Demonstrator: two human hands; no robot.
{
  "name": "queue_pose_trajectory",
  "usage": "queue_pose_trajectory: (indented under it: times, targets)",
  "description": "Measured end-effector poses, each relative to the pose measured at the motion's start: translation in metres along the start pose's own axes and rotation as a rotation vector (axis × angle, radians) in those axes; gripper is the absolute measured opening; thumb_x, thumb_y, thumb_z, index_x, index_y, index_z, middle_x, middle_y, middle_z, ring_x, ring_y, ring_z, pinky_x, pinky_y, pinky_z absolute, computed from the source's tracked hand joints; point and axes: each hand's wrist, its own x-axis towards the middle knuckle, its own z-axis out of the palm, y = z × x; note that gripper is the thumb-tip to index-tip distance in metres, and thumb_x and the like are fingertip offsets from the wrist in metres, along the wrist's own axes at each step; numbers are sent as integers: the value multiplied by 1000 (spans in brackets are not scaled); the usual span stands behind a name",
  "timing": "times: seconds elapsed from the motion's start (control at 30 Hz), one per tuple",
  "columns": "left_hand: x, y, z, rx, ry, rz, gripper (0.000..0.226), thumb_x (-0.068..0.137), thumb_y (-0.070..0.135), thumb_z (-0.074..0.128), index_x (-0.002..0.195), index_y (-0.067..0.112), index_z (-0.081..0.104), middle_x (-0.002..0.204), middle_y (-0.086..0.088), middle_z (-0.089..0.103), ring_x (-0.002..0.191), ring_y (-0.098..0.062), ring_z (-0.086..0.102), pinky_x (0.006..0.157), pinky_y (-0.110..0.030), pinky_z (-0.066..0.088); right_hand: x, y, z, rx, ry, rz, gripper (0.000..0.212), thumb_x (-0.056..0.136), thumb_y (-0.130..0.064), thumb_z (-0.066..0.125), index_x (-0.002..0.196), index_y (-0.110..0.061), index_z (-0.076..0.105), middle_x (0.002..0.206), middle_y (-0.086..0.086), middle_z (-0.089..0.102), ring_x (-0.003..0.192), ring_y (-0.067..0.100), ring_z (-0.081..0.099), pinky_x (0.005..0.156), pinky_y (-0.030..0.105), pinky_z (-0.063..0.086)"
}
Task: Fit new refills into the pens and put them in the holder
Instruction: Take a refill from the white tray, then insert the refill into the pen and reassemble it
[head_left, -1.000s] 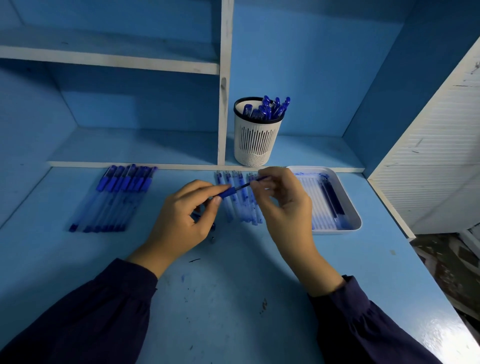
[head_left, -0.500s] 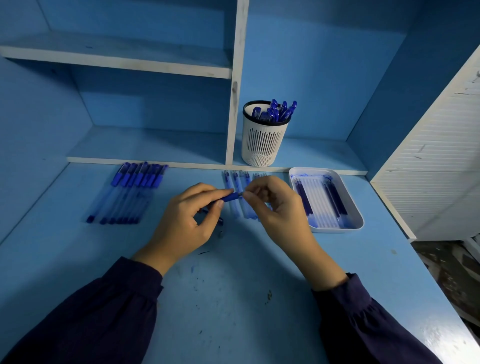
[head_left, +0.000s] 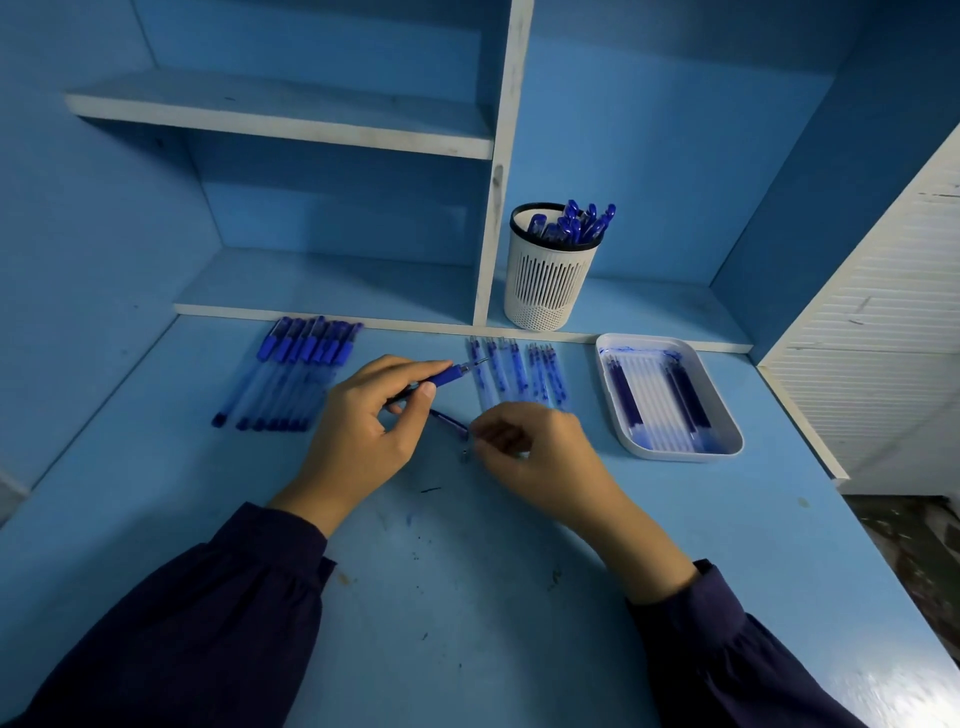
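Note:
My left hand (head_left: 363, 431) grips a blue pen (head_left: 447, 375) whose thin tip points up and right. A dark blue cap (head_left: 449, 421) lies on the desk between my hands. My right hand (head_left: 540, 457) is blurred, its fingertips bunched low over a small pale part (head_left: 466, 451) on the desk. I cannot tell whether they pinch it. Beyond my hands lies a row of clear refills (head_left: 519, 374). The white slotted holder (head_left: 548, 283), with several blue pens (head_left: 576, 223) in it, stands on the low shelf behind.
A row of capped blue pens (head_left: 296, 374) lies at the left of the desk. A white tray (head_left: 675, 456) with more refills sits at the right. A shelf divider (head_left: 493, 208) rises beside the holder, and a white slatted panel (head_left: 883, 312) bounds the right.
My right hand has left the pen tip and dropped toward the desk by the cap. My left hand still holds the pen, whose tip now shows free.

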Motion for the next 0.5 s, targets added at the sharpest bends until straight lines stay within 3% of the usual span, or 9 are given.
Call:
queue_pose_trajectory:
  times: [0.27,0.37,0.5]
  targets:
    - [-3,0,-2,25,-13,21,26,96,12,59,118,18,71,96,7,67,76,-18,58,66,-30,51,-1,0,6,-143,-28,-160,9,83,-10,70,91,-12,73,84,-3,66,72,6,57,70,10,45]
    - [-4,0,-2,18,-21,19,25,95,13,59,117,18,71,94,5,67,77,-16,58,65,-31,50,3,-3,-3,91,90,-12,8,85,-8,70,88,-15,73,77,-10,68,69,2,61,69,12,47]
    - [-6,1,-2,7,-42,8,25,96,14,59,117,18,72,93,6,66,80,-13,59,65,-32,51,7,-10,-18,522,305,71,13,86,0,67,88,-12,72,77,2,72,71,13,63,67,20,51]
